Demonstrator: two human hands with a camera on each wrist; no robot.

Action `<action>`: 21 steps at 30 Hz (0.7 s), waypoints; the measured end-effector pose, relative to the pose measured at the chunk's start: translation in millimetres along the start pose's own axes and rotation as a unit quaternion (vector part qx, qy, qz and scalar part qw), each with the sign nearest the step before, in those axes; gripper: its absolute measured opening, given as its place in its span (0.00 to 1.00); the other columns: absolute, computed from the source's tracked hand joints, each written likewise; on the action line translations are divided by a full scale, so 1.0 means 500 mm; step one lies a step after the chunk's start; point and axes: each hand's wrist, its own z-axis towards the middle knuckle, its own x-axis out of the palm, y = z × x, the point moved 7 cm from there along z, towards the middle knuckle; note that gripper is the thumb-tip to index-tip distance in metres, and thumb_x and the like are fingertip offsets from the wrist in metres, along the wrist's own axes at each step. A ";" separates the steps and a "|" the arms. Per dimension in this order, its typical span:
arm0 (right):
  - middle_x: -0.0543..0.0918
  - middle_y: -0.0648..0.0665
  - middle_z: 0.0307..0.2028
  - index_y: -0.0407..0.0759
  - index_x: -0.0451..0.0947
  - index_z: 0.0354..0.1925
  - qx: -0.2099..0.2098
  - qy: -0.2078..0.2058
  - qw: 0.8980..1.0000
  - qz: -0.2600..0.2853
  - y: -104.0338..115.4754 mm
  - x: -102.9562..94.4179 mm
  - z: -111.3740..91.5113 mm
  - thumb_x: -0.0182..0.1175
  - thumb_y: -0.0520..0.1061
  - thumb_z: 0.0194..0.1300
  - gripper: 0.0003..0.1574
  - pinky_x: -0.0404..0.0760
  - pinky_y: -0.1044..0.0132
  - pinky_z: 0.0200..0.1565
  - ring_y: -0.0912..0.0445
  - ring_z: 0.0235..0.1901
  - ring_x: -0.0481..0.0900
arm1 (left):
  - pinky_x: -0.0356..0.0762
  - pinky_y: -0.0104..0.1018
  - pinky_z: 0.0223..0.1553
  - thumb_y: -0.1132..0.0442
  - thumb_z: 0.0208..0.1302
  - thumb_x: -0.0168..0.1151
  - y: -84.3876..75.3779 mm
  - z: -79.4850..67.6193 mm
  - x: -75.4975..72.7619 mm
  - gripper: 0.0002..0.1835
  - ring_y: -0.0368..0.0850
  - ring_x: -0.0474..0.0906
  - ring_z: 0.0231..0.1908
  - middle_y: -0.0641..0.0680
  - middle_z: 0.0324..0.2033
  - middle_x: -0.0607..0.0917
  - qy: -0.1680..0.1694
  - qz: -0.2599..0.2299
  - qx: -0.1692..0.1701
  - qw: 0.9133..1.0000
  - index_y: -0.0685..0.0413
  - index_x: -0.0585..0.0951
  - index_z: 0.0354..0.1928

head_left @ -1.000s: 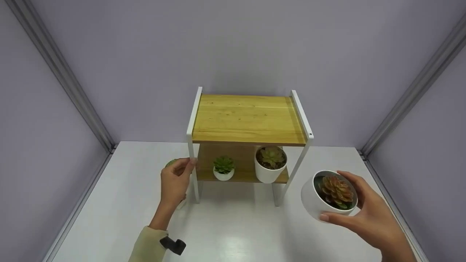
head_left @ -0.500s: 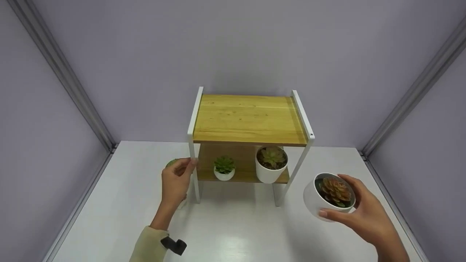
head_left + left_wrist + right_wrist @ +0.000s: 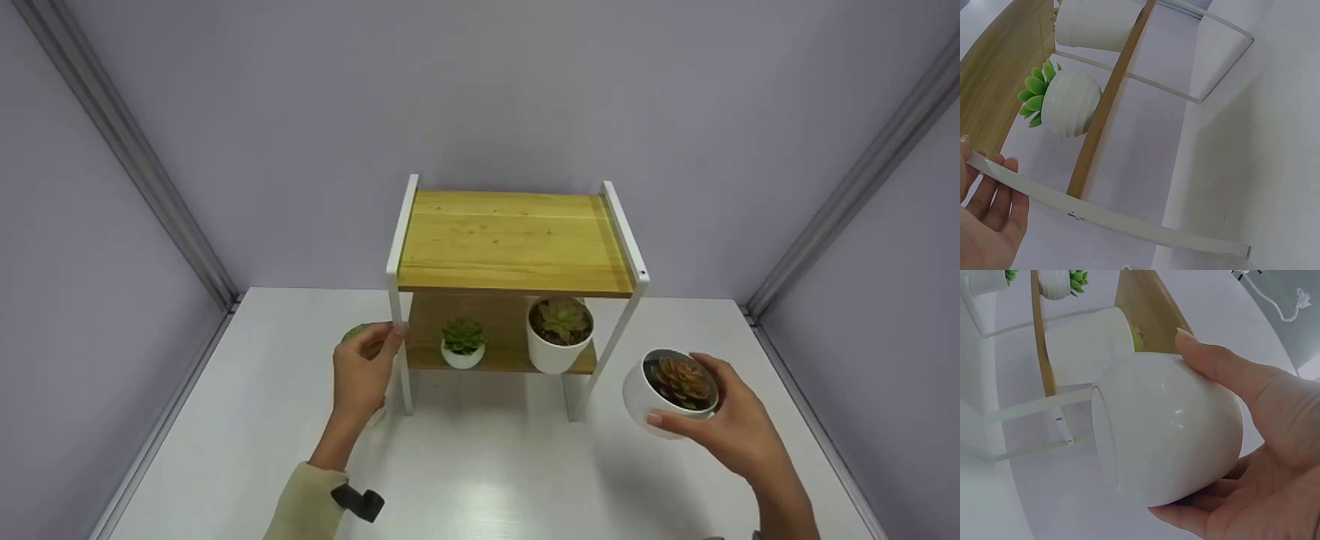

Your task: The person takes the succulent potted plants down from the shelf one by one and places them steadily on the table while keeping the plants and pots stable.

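Note:
In the head view my left hand grips the front left post of a two-tier shelf with white legs and wooden boards. The left wrist view shows thumb and fingers about that white post. My right hand holds a white pot with a reddish-brown succulent, raised to the right of the shelf and tilted. Seen close in the right wrist view, the glossy white pot lies between thumb and fingers. On the lower board stand a small green succulent and a larger potted succulent.
Behind my left hand, mostly hidden, is a green plant left of the shelf. White tabletop spreads around the shelf legs. Grey walls enclose the back and both sides. A dark strap sits on the left sleeve.
My right hand has shifted slightly left with the potted succulent, first dipping a little, then rising. My left hand stays on the shelf post, and the shelf plants stay in place.

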 end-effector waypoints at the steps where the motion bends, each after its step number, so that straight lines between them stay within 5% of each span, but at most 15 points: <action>1: 0.71 0.31 0.72 0.40 0.53 0.81 0.005 0.002 1.000 0.000 -0.007 0.003 0.006 0.82 0.66 0.52 0.74 0.77 0.37 0.63 0.36 0.67 0.74 | 0.83 0.28 0.52 0.49 0.73 0.67 0.000 0.000 0.000 0.16 0.47 0.89 0.49 0.53 0.45 0.92 0.000 0.000 0.000 1.000 0.53 0.90 0.49; 11: 0.66 0.28 0.75 0.38 0.48 0.82 0.040 0.018 0.999 0.005 -0.077 0.039 0.054 0.79 0.70 0.53 0.77 0.73 0.33 0.66 0.33 0.72 0.69 | 0.85 0.47 0.60 0.45 0.72 0.68 0.000 0.001 -0.002 0.19 0.48 0.89 0.51 0.54 0.46 0.92 0.000 0.002 -0.008 1.000 0.53 0.90 0.49; 21: 0.60 0.27 0.78 0.37 0.44 0.83 0.061 0.002 0.998 0.033 -0.142 0.055 0.089 0.80 0.69 0.52 0.81 0.69 0.31 0.70 0.32 0.75 0.63 | 0.84 0.28 0.50 0.51 0.72 0.69 -0.003 0.000 0.001 0.15 0.47 0.90 0.47 0.54 0.43 0.92 -0.006 -0.001 0.020 1.000 0.55 0.90 0.47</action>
